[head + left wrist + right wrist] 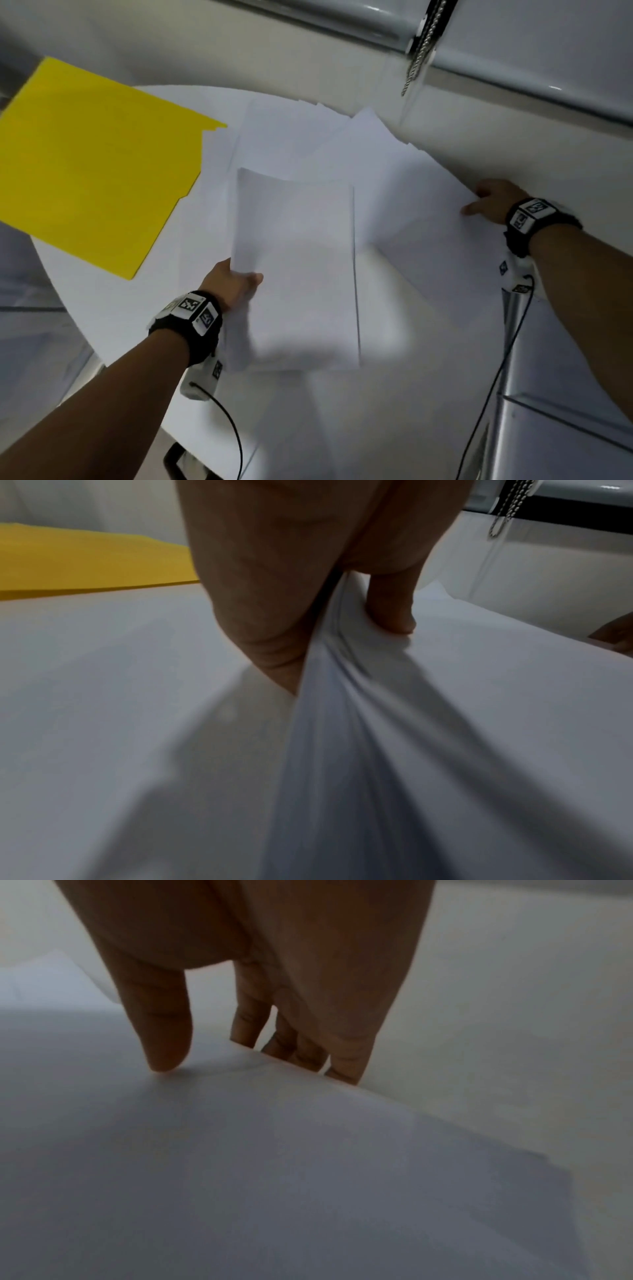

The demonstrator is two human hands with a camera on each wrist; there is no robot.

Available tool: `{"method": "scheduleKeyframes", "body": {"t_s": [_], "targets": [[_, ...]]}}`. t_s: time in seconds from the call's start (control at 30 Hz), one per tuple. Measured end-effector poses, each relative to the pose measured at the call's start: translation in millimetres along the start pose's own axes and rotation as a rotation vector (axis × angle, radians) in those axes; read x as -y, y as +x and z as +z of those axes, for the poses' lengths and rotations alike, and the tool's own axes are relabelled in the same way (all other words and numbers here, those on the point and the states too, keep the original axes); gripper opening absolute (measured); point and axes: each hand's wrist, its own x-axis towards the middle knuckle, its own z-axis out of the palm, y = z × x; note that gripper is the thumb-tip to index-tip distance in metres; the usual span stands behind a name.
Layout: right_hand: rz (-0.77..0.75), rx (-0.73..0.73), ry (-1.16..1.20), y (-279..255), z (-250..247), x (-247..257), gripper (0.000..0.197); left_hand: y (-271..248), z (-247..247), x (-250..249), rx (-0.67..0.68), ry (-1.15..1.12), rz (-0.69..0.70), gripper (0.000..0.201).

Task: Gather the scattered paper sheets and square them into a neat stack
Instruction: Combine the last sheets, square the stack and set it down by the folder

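Pinching sheets (294, 260), left hand (233, 284); right hand (489, 204) outstretched.

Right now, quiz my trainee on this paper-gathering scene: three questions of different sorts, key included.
1. True or false: the left hand pinches a bundle of sheets.
2. The right hand grips: A) the yellow folder B) a sheet's far edge C) the bead chain.
3. Fill in: the papers lie on a round white ____.

Key: 1 true; 2 B; 3 table.
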Motion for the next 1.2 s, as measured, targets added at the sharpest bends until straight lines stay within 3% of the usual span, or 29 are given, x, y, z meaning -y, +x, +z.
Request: {"method": "scheduleKeyframes", "body": {"t_s": [0.2, 0.3, 0.43, 0.5, 0.6, 0.67, 0.77, 0.93, 1.03, 1.13, 1.2], "targets": [[-0.046, -0.144, -0.024, -37.0, 23.7, 10.6, 0.069, 5.6, 4.9, 5.7, -0.015, 0.008, 0.031, 0.018], [0.059, -0.215, -0.068, -58.3, 34.3, 21.4, 0.069, 11.5, 7.1, 11.3, -0.021, 0.003, 0.054, 0.022], [0.094, -0.134, 0.005, -88.1, 45.8, 25.6, 0.057, 13.4, 7.7, 15.1, -0.005, -0.017, 0.07, 0.025], [0.121, -0.117, 0.058, -108.6, 48.6, 19.6, 0.062, 14.2, 6.1, 15.9, 0.022, -0.04, 0.083, 0.03], [0.194, -0.141, 0.216, -145.7, 52.0, 5.9, 0.065, 14.4, 1.6, 14.5, 0.07, -0.031, 0.127, 0.029], [0.233, -0.17, 0.326, -174.6, 54.2, -3.7, 0.054, 11.8, -1.9, 13.6, 0.111, -0.06, 0.139, 0.029], [0.245, -0.329, 0.602, -224.7, 60.3, -11.5, 0.029, 8.6, -9.3, 11.7, 0.172, -0.073, 0.165, 0.035], [0.251, -0.529, 1.122, -297.1, 67.2, -14.2, 0.008, 4.2, -16.6, 18.3, 0.232, -0.015, 0.191, 0.045], [0.234, -0.487, 1.226, -315.5, 86.4, -5.4, 0.019, -1.3, -19.4, 22.7, 0.263, -0.015, 0.196, 0.049], [0.257, -0.319, 1.078, -310.6, 133.8, 17.1, 0.013, -4.3, -21.0, 28.9, 0.337, -0.054, 0.207, 0.054], [0.236, -0.216, 0.975, -301.9, 169.5, 41.2, 0.008, 0.9, -20.8, 36.8, 0.38, -0.178, 0.219, 0.074]]}}
